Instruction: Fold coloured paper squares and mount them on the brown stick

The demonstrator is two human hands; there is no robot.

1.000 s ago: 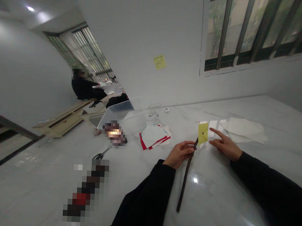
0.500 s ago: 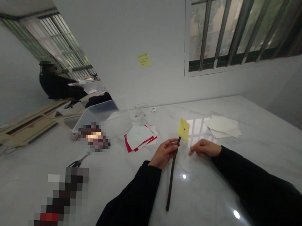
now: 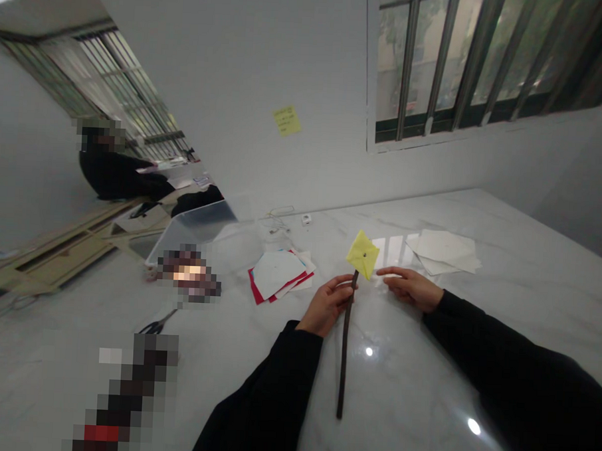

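Note:
My left hand is shut around a thin dark stick, which stands nearly upright with its lower end just above the white marble tabletop. A yellow paper square is pinned through its centre to the stick's top, turned like a diamond. My right hand is open with its fingers extended, close to the paper's right corner. It holds nothing, and I cannot tell whether it touches the paper.
Red, white and blue paper sheets lie left of my hands, with white sheets to the right. Black-handled scissors, a transparent plastic box and pixelated objects sit left. A seated person is farther left.
The view has swung left since the oldest frame. The yellow paper has turned on the stick, and my right hand has drawn back from it, then stretched its fingers out toward it.

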